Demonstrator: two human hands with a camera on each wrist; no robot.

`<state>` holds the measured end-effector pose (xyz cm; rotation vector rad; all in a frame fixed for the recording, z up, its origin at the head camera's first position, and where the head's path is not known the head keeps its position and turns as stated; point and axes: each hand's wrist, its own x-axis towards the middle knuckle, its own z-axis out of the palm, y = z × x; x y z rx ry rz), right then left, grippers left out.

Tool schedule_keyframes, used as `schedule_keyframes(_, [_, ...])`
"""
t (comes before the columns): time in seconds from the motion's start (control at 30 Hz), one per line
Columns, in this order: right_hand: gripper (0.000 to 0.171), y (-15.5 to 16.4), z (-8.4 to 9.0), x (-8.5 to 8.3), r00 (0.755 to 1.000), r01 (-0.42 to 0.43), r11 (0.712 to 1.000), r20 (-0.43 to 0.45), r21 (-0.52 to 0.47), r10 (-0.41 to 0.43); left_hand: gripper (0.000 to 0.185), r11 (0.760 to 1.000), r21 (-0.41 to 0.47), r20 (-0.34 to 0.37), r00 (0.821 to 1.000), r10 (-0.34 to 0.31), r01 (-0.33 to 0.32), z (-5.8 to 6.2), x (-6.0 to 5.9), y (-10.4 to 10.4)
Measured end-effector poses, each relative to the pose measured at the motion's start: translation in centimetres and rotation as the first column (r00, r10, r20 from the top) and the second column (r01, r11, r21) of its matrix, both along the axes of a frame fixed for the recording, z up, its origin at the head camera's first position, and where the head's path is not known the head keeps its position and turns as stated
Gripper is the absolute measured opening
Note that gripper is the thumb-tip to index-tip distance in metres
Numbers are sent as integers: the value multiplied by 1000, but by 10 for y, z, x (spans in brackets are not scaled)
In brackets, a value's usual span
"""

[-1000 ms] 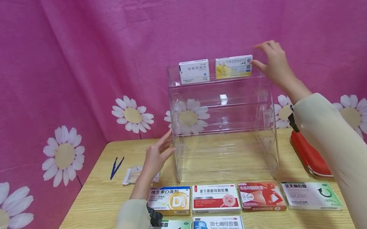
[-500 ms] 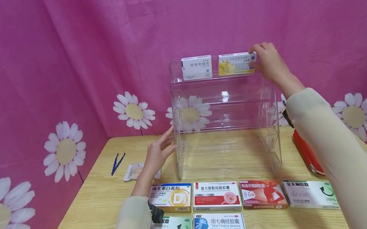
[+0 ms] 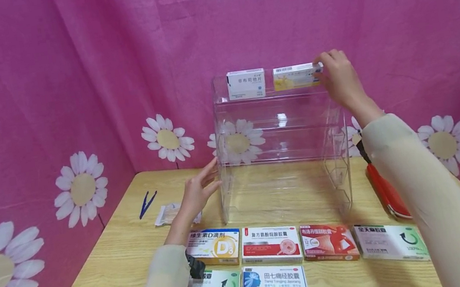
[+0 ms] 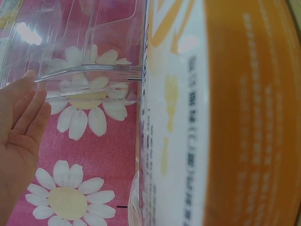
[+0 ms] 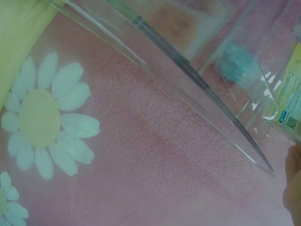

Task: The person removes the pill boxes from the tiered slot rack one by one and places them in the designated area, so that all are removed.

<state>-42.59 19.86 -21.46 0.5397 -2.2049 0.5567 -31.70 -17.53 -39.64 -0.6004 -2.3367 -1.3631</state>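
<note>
Right hand (image 3: pixel 337 79) up at top tier of clear acrylic rack (image 3: pixel 282 155), fingers curled round right end of yellow box (image 3: pixel 295 77), box tipped back, barcode edge showing. White box (image 3: pixel 246 84) upright just beside it on same tier. Left hand (image 3: pixel 199 192) flat, fingers straight, pressed against rack's left wall, holding nothing. 6 medicine boxes in 2 rows on wooden table (image 3: pixel 111 273) before rack. Blue tweezers (image 3: pixel 147 204) far left, red case (image 3: pixel 389 194) at right.
</note>
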Motion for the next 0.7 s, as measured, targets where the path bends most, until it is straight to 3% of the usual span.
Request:
schedule_keyframes(0.17, [18, 1, 4, 7, 995, -26, 998, -101, -54, 21, 62, 1000, -2, 49, 999, 14, -14, 1, 1, 1])
schedule_keyframes(0.43, [22, 3, 10, 25, 985, -57, 980, -171, -188, 25, 62, 1000, -2, 71, 997, 23, -23, 2, 2, 2])
schedule_keyframes(0.7, [24, 19, -1, 54, 975, -137, 934, -213, -329, 68, 64, 1000, -6, 43, 999, 17, -17, 2, 3, 2])
